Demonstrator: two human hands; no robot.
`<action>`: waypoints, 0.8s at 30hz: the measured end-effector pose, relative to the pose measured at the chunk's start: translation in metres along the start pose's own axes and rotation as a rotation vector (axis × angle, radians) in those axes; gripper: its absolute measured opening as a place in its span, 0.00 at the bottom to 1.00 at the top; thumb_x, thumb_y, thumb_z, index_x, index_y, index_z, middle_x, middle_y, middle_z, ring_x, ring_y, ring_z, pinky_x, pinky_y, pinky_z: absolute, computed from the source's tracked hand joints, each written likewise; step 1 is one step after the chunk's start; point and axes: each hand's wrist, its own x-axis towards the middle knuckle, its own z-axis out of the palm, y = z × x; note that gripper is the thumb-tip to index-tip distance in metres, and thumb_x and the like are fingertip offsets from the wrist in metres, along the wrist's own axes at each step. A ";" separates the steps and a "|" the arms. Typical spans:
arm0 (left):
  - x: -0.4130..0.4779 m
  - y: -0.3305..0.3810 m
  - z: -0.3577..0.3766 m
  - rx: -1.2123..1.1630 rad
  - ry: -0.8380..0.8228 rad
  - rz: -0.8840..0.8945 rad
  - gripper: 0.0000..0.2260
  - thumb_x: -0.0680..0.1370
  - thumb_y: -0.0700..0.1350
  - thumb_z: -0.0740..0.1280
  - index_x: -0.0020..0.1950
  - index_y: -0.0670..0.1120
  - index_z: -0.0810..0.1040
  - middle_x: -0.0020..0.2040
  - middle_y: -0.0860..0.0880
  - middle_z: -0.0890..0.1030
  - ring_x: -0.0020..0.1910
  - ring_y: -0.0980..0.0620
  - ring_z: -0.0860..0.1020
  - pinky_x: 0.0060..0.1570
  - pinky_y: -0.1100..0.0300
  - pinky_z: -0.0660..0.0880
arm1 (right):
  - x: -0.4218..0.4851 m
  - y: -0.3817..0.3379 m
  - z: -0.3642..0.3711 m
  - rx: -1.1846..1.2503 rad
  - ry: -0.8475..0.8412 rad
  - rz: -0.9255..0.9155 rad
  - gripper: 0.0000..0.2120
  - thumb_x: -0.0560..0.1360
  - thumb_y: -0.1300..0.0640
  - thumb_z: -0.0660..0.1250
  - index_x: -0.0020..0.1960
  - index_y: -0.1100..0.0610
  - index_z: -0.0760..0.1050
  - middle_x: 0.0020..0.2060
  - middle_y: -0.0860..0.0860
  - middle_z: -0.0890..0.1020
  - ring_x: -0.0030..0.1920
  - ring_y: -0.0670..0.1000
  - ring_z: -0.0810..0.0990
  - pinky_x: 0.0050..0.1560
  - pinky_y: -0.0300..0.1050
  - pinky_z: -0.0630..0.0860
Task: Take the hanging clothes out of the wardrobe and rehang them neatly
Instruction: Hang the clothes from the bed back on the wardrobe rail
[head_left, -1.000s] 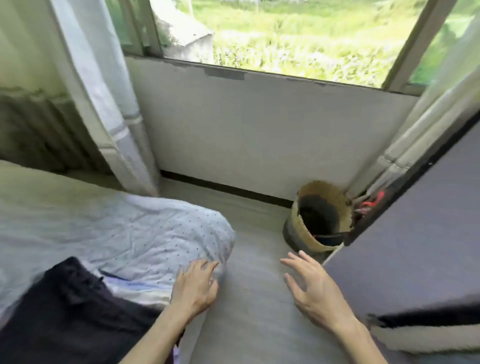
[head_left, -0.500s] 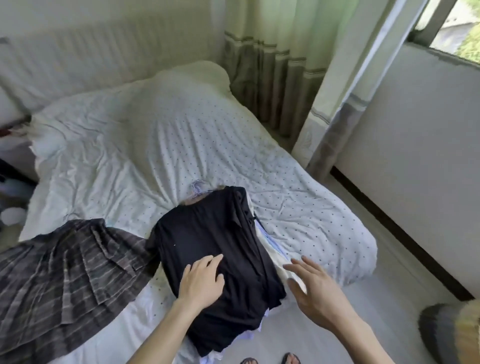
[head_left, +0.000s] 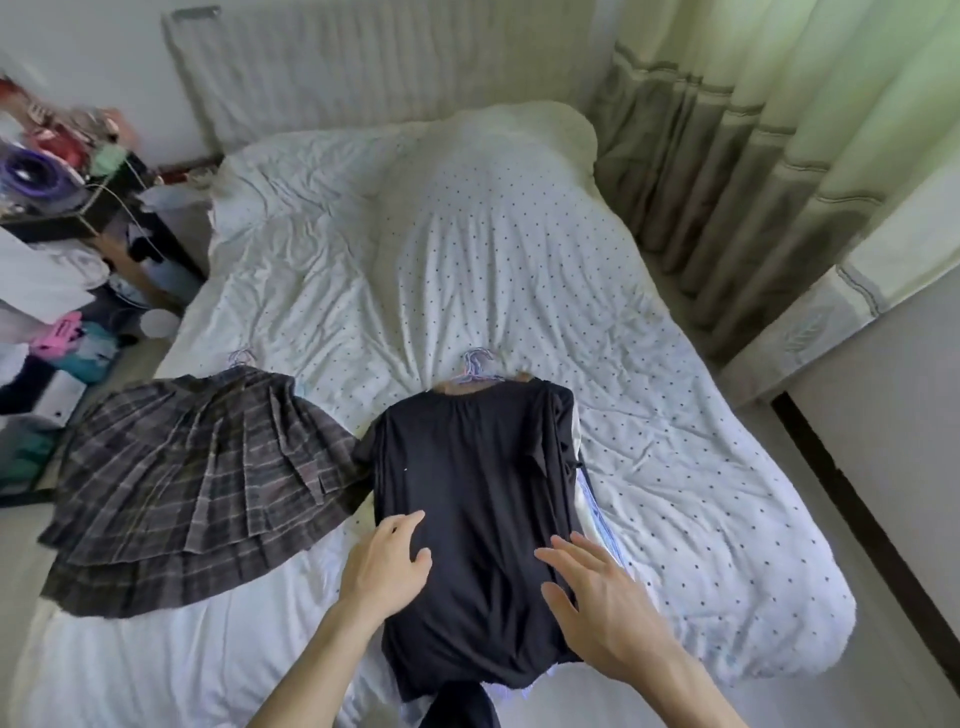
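At the bottom centre of the frame, two bare forearms are stretched forward over the near edge of the bed. The left hand (head_left: 387, 564) is laid palm down on the lower left part of a black garment (head_left: 467, 493), its fingers held together and relaxed, with nothing gripped. The right hand (head_left: 602, 608) is spread wide, fingers straight and apart, at the garment's lower right edge; it grasps nothing, and whether it touches the cloth cannot be told.

The black garment is spread flat in the centre of the frame, its soft, matte fabric drawn into long lengthwise folds. Pale blue-white cloth (head_left: 597, 514) is seen under its right edge. A bundle of thin pastel wire hangers (head_left: 475, 366) is seen at its neckline, pointing away from the person.

Just to the left, touching the black garment's side, a grey-brown plaid pleated skirt (head_left: 197, 483) is fanned out in layered pleats, with another thin hanger (head_left: 241, 358) at its waistband.

Both garments are carried by a white duvet (head_left: 519, 234) with small dark dots, rumpled and creased, which covers the bed up to the upper centre of the frame.

At the left edge, a dark bedside table (head_left: 104, 208) is heaped with blurred, colourful clutter. In the upper right, pleated cream curtains (head_left: 727, 156) with a grey band are hung down to the floor, and a white ribbed panel (head_left: 363, 57) is set against the far wall.
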 end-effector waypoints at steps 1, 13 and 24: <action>0.010 -0.004 -0.001 -0.006 -0.001 -0.007 0.25 0.82 0.53 0.60 0.78 0.53 0.62 0.76 0.56 0.64 0.66 0.56 0.73 0.60 0.61 0.72 | 0.012 0.000 0.002 -0.005 -0.016 -0.005 0.21 0.83 0.45 0.53 0.76 0.42 0.61 0.77 0.40 0.61 0.79 0.43 0.49 0.75 0.38 0.52; 0.231 -0.061 -0.005 0.117 -0.260 -0.064 0.26 0.82 0.53 0.58 0.79 0.52 0.59 0.78 0.49 0.62 0.74 0.48 0.65 0.70 0.52 0.66 | 0.224 0.015 0.061 -0.102 -0.317 0.206 0.28 0.82 0.45 0.55 0.80 0.45 0.51 0.81 0.49 0.42 0.80 0.53 0.42 0.79 0.53 0.50; 0.434 -0.081 0.015 0.137 -0.214 -0.081 0.30 0.80 0.52 0.60 0.80 0.48 0.56 0.79 0.43 0.60 0.76 0.42 0.62 0.72 0.45 0.63 | 0.335 0.060 0.108 -0.176 -0.463 0.411 0.32 0.81 0.44 0.57 0.81 0.45 0.45 0.80 0.51 0.41 0.80 0.55 0.40 0.76 0.66 0.49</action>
